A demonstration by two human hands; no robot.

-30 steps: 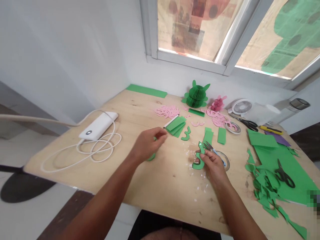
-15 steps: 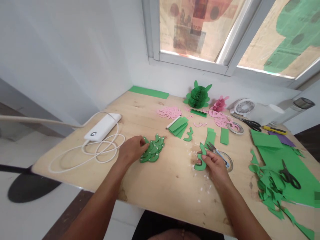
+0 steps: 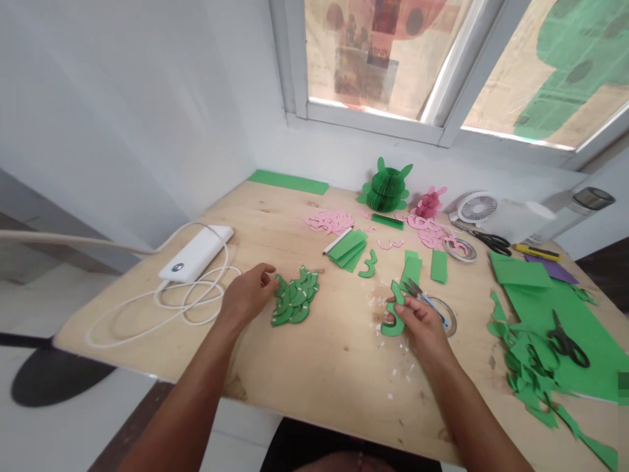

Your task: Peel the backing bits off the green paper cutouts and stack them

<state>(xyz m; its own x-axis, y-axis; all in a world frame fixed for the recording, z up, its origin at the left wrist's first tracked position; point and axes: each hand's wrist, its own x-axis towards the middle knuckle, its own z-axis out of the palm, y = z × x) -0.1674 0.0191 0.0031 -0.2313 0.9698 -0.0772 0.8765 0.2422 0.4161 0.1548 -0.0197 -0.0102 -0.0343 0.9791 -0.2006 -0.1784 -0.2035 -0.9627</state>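
My left hand (image 3: 248,295) rests on the wooden table (image 3: 324,367) with its fingertips touching the left edge of a pile of green curved paper cutouts (image 3: 295,298); the fingers are loosely curled and hold nothing. My right hand (image 3: 420,321) pinches a green S-shaped paper cutout (image 3: 394,309) that lies against the tabletop. Just behind that hand lie a small pair of scissors (image 3: 425,296) and a roll of clear tape (image 3: 445,314).
A white power bank (image 3: 196,252) with coiled cable sits left. Green folded strips (image 3: 350,248), pink cutouts (image 3: 329,219), paper honeycomb figures (image 3: 386,187), a small fan (image 3: 476,208), black scissors (image 3: 565,337) on green paper sheets (image 3: 555,308) and scraps fill the right side.
My left hand drew back toward the left, uncovering the green cutout pile, and now touches its left edge. My right hand stays holding the S-shaped piece.
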